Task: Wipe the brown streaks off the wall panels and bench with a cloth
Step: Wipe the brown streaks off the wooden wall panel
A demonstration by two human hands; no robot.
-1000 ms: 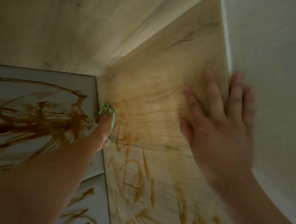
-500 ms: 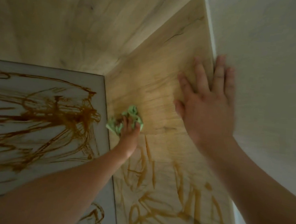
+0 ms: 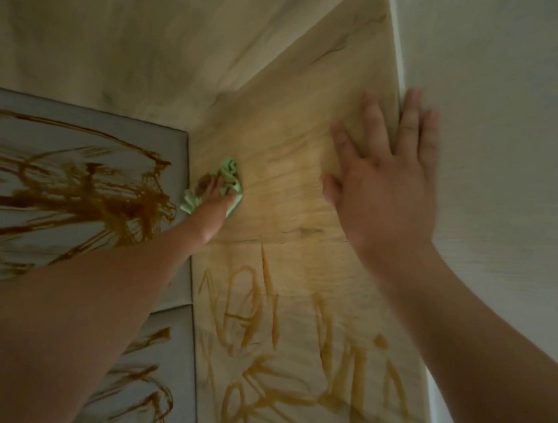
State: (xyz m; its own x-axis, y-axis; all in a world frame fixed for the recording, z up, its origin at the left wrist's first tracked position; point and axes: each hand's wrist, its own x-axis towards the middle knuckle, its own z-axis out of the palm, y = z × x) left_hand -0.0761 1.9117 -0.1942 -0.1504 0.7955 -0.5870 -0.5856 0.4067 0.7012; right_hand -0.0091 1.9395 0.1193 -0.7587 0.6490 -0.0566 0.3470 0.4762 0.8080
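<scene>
Wood-grain panel point(image 3: 293, 164) fills the middle of our view, and the green cloth point(image 3: 228, 168) is pressed against it just beside the seam with the grey panel point(image 3: 73, 127).
Our left hand point(image 3: 211, 204) has its grip closed on the bunched cloth, fingers curled over it, and a brown smear shows on the fabric by the fingertips. Left of the cloth, the grey panel carries thick brown streaks point(image 3: 127, 202). Below the cloth, paler streaks point(image 3: 340, 366) cross the wood, and more mark a second grey panel point(image 3: 157, 371). Right of the cloth, well apart from it, our right hand point(image 3: 382, 194) lies flat on the wood with an open grip — fingers straight and spread, two fingertips overlapping the white wall point(image 3: 503, 131).
</scene>
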